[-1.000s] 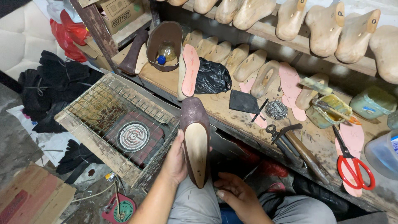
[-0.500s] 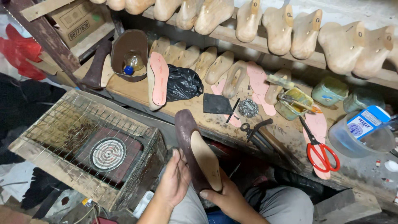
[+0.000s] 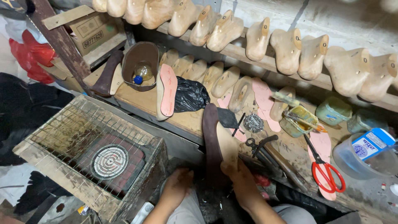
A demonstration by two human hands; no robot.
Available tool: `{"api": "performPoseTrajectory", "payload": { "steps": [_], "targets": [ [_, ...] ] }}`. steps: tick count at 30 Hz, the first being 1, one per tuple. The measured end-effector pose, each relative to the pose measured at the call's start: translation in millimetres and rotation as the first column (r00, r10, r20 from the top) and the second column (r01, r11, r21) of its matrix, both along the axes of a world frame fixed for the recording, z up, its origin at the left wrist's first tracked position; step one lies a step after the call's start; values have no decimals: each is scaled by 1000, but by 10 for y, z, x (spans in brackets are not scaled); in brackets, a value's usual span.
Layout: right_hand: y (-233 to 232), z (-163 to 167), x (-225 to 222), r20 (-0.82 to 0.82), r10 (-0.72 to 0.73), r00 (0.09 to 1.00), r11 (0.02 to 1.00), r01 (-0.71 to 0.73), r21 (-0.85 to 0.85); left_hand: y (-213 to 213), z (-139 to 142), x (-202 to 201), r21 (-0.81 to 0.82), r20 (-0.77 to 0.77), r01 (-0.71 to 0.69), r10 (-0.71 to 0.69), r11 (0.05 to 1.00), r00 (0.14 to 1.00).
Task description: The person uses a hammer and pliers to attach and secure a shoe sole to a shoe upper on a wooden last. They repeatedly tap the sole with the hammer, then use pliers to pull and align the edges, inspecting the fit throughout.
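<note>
My right hand [image 3: 242, 180] has its fingers clamped on the shoe [image 3: 217, 145], upright before the table [image 3: 141, 99]. My left hand [image 3: 176, 188] rests beside it, fingers loosely together. A cardboard box [image 3: 89, 31] with a dark stamp sits upper left; a white-and-blue labelled tub [image 3: 369, 153] stands right.

Both forearms rise from the bottom edge of the view, bare and angled towards each other. The left hand [image 3: 177, 187] lies palm down, fingers curled loosely together, knuckles uppermost. The right hand [image 3: 241, 180] sits just beside it and a little higher, with its fingers stretched upward and closed in a grip.
</note>
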State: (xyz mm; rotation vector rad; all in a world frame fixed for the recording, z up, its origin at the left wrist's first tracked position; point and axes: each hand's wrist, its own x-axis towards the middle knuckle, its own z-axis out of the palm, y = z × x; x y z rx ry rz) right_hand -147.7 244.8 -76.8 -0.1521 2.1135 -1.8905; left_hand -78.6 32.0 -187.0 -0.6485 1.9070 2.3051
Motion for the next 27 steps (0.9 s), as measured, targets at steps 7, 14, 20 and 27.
{"api": "performPoseTrajectory", "payload": {
  "steps": [7, 14, 20, 27],
  "targets": [
    [-740, 966, -1079, -30, 15, 999, 984, -20, -177, -374, 251, 23, -104, 99, -75, 86, 992, 991],
    [-1392, 1650, -2253, -278, -89, 956, 987, 48, -152, -534, 798, -502, -103, -71, -194, 187, 976, 980],
    [-1602, 2219, -2494, 32, -79, 996, 971, 84, -222, -736, 1360, -1054, -136, 161, -109, 131, 985, 978],
    [-1796, 1706, -1982, -92, -69, 993, 869, 15, -494, -1030, 864, -1287, -123, 35, -128, 133, 984, 990]
  ]
}}
